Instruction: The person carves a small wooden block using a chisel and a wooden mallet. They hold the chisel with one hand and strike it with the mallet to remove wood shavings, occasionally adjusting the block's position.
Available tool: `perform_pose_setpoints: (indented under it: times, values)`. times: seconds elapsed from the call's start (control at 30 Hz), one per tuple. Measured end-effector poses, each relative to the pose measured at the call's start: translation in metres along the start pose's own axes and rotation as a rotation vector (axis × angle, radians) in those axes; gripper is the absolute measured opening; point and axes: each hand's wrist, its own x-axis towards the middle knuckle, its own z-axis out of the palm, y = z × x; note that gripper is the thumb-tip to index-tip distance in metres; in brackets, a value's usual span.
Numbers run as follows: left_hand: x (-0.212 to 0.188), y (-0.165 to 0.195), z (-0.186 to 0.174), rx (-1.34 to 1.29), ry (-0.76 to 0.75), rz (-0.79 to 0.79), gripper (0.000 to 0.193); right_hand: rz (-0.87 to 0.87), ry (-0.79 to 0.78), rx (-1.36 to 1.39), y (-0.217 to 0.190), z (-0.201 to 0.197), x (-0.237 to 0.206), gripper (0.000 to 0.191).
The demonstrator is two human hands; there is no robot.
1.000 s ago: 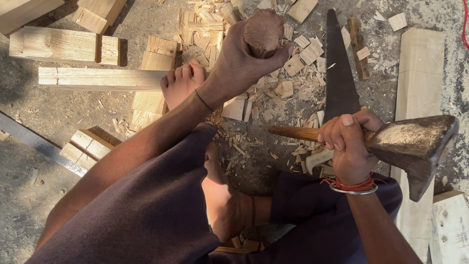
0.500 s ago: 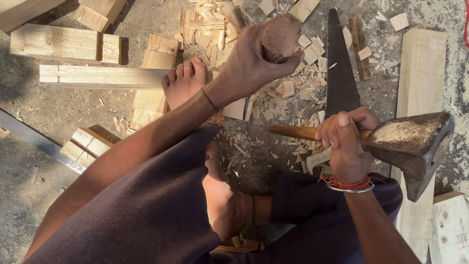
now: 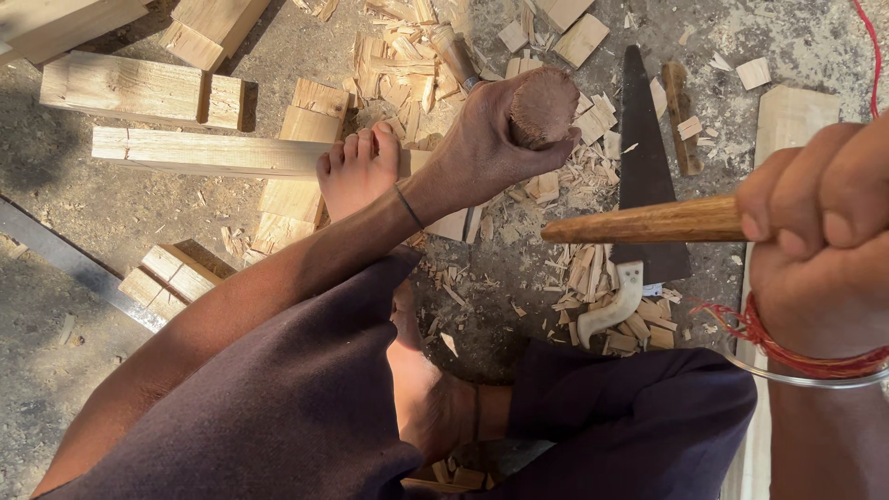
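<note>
My left hand (image 3: 486, 143) grips a round brown wooden piece (image 3: 544, 106), held upright on the ground among wood chips. My right hand (image 3: 820, 231) is raised close to the camera and closed around a wooden tool handle (image 3: 644, 222) that points left; the tool's head is out of frame. My bare foot (image 3: 356, 171) rests on a pale wooden plank (image 3: 204, 153) just left of the left hand. A red thread and a thin metal bangle circle my right wrist.
A dark handsaw (image 3: 644, 157) with a pale handle lies on the ground under the tool handle. Wood blocks (image 3: 139, 88) and offcuts lie at the upper left, chips (image 3: 407, 60) at the top, a long board (image 3: 787, 120) at the right, a metal bar (image 3: 74, 264) at the left.
My right hand has risen toward the camera, lifting the tool so its head has left the frame. The left hand has kept its grip on the round piece.
</note>
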Motion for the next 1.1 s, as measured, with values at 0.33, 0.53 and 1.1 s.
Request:
perform_pose_setpoints:
  times: [0.33, 0.53, 1.1]
  values:
    - [-0.003, 0.008, -0.003, -0.082, -0.011, 0.005, 0.029, 0.254, -0.087, -0.497, -0.008, 0.008, 0.020, 0.050]
    - [-0.003, 0.002, 0.001, -0.091, -0.003, -0.050, 0.030, -0.104, -0.041, -0.121, -0.025, -0.012, 0.047, 0.052]
    - [-0.008, 0.000, 0.000, -0.069, -0.007, -0.093, 0.030, -0.024, -0.020, -0.022, -0.040, 0.001, 0.044, 0.044]
